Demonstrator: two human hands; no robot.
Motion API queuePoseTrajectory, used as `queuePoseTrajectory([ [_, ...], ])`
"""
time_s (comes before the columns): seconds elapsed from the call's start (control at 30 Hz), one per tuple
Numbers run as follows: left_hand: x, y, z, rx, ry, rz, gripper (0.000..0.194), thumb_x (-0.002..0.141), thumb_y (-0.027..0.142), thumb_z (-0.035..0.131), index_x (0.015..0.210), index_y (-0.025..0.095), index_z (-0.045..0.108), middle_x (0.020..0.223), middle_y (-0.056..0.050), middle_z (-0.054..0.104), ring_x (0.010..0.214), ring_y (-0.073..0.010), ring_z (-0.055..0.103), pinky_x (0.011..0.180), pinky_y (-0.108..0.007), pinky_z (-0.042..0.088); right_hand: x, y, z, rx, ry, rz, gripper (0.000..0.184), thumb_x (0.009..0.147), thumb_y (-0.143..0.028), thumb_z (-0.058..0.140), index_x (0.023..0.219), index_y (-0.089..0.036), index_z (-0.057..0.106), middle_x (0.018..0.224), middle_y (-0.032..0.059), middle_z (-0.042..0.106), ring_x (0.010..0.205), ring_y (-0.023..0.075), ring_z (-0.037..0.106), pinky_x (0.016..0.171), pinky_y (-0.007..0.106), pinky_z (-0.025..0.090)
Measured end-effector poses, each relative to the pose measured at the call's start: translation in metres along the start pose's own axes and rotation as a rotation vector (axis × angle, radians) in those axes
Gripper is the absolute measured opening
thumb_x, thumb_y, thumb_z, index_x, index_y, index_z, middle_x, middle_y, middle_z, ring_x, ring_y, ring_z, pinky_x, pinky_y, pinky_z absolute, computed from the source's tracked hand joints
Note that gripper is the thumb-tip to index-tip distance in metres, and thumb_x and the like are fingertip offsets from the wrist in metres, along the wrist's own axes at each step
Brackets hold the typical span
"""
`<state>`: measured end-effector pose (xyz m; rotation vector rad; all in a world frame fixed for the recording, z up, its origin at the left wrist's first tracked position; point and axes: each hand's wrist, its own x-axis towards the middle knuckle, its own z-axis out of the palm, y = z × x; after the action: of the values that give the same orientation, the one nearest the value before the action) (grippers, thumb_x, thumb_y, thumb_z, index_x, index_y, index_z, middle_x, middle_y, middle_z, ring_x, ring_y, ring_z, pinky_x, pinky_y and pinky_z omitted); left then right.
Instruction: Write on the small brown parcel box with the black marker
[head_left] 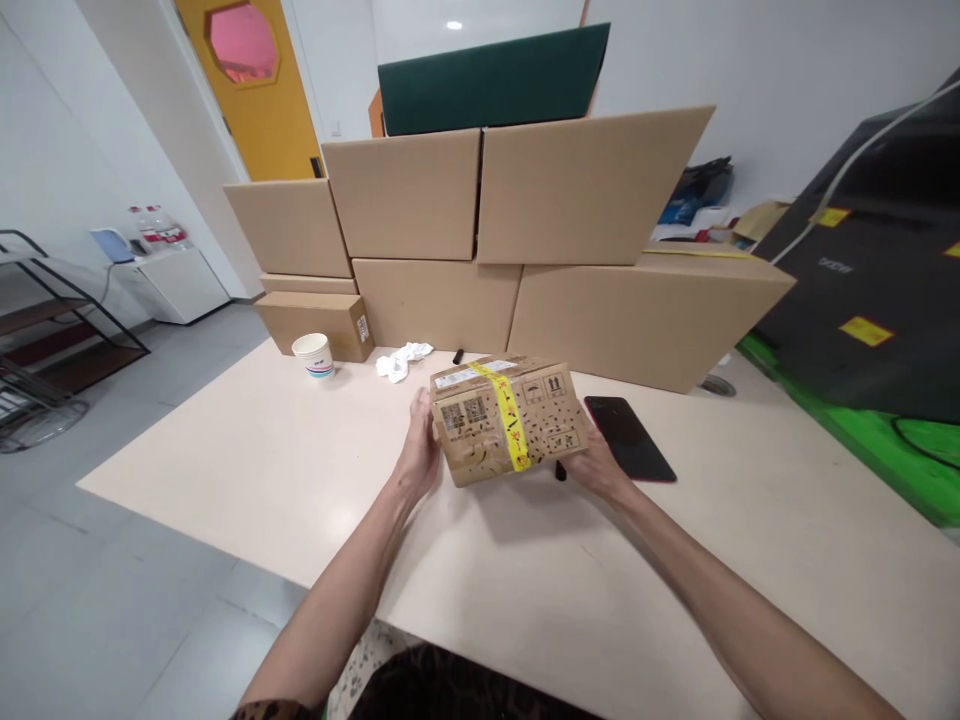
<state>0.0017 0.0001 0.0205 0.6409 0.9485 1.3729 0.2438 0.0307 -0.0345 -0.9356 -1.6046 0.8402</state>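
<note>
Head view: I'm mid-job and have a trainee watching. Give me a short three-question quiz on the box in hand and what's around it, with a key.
1. The small box held between the left grip and the right grip has a tape strip across it. Its colour?
A green
B yellow
C blue

2. True or false: the paper cup stands upright on the table.

3. Fill the gap: the flat black item on the table lies nearer the ____ grip.

Key: 1 B; 2 true; 3 right.
</note>
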Motion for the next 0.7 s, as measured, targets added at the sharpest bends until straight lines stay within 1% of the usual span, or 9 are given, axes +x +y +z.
queuePoseTrajectory([
  [0.07, 0.0, 0.002, 0.0, 0.013, -0.03, -0.065, 0.063, 0.082, 0.073, 0.065, 0.124, 0.026, 0.066, 0.132, -0.007, 0.069, 0.132, -0.0319, 0.058, 0.1, -0.043, 0.056, 0.001, -0.003, -0.001, 0.013, -0.005, 0.018, 0.066, 0.075, -0.042, 0.079, 0.137, -0.034, 0.059, 0.141, 0.0073, 0.063, 0.136, 0.0364, 0.055, 0.113, 0.058, 0.045],
  [0.13, 0.001, 0.004, -0.003, 0.008, -0.055, -0.107, 0.061, 0.083, 0.072, 0.065, 0.122, 0.025, 0.068, 0.13, -0.008, 0.07, 0.131, -0.0328, 0.059, 0.099, -0.044, 0.057, 0.001, -0.005, -0.001, 0.008, -0.01, 0.009, 0.069, 0.076, -0.043, 0.078, 0.141, -0.035, 0.057, 0.145, 0.0073, 0.061, 0.136, 0.0359, 0.056, 0.114, 0.058, 0.045],
  [0.23, 0.003, 0.007, -0.008, -0.059, -0.126, -0.211, 0.068, 0.085, 0.074, 0.061, 0.126, 0.021, 0.067, 0.128, -0.013, 0.072, 0.129, -0.0349, 0.063, 0.1, -0.048, 0.057, 0.0, -0.006, -0.002, -0.039, -0.029, -0.038, 0.071, 0.08, -0.042, 0.075, 0.147, -0.038, 0.051, 0.154, 0.0061, 0.053, 0.141, 0.0357, 0.05, 0.116, 0.06, 0.042],
  [0.33, 0.005, 0.01, -0.012, -0.139, -0.202, -0.329, 0.073, 0.086, 0.074, 0.059, 0.13, 0.017, 0.064, 0.122, -0.016, 0.075, 0.124, -0.037, 0.066, 0.101, -0.053, 0.056, 0.0, -0.007, -0.003, -0.126, -0.027, -0.108, 0.064, 0.088, -0.043, 0.069, 0.149, -0.042, 0.05, 0.158, 0.0032, 0.05, 0.145, 0.0339, 0.046, 0.116, 0.06, 0.04],
  [0.4, 0.006, 0.011, -0.012, -0.16, -0.194, -0.361, 0.065, 0.087, 0.062, 0.065, 0.13, 0.014, 0.063, 0.117, -0.016, 0.077, 0.12, -0.0365, 0.069, 0.102, -0.052, 0.056, 0.002, -0.01, -0.004, -0.169, -0.004, -0.161, 0.054, 0.09, -0.045, 0.066, 0.144, -0.041, 0.057, 0.154, 0.0033, 0.054, 0.144, 0.0323, 0.047, 0.119, 0.058, 0.039],
  [0.47, 0.006, 0.011, -0.01, -0.16, -0.152, -0.32, 0.056, 0.083, 0.044, 0.071, 0.129, 0.012, 0.063, 0.113, -0.015, 0.078, 0.117, -0.0354, 0.071, 0.103, -0.05, 0.056, 0.004, -0.013, -0.005, -0.155, 0.009, -0.173, 0.046, 0.092, -0.048, 0.064, 0.137, -0.038, 0.064, 0.148, 0.0044, 0.06, 0.142, 0.0306, 0.05, 0.119, 0.055, 0.039],
  [0.53, 0.004, 0.01, -0.007, -0.152, -0.106, -0.225, 0.055, 0.076, 0.034, 0.073, 0.126, 0.012, 0.062, 0.113, -0.013, 0.078, 0.117, -0.0352, 0.071, 0.103, -0.049, 0.057, 0.007, -0.015, -0.006, -0.08, 0.013, -0.109, 0.039, 0.093, -0.049, 0.062, 0.129, -0.035, 0.07, 0.142, 0.005, 0.065, 0.14, 0.0295, 0.053, 0.117, 0.052, 0.042],
  [0.63, 0.002, 0.009, -0.005, -0.13, -0.066, -0.036, 0.064, 0.069, 0.033, 0.077, 0.129, 0.017, 0.059, 0.125, -0.011, 0.075, 0.122, -0.0351, 0.068, 0.103, -0.047, 0.056, 0.009, -0.015, -0.007, 0.117, 0.03, 0.12, 0.04, 0.091, -0.053, 0.063, 0.124, -0.032, 0.072, 0.137, 0.0063, 0.069, 0.134, 0.0301, 0.059, 0.11, 0.051, 0.049],
  [0.7, 0.002, 0.006, -0.005, -0.1, -0.064, 0.094, 0.075, 0.066, 0.033, 0.081, 0.135, 0.022, 0.054, 0.134, -0.009, 0.07, 0.127, -0.0344, 0.065, 0.104, -0.046, 0.055, 0.009, -0.015, -0.005, 0.267, -0.013, 0.258, 0.051, 0.091, -0.061, 0.061, 0.131, -0.031, 0.067, 0.14, 0.0079, 0.068, 0.133, 0.0307, 0.06, 0.105, 0.051, 0.052],
])
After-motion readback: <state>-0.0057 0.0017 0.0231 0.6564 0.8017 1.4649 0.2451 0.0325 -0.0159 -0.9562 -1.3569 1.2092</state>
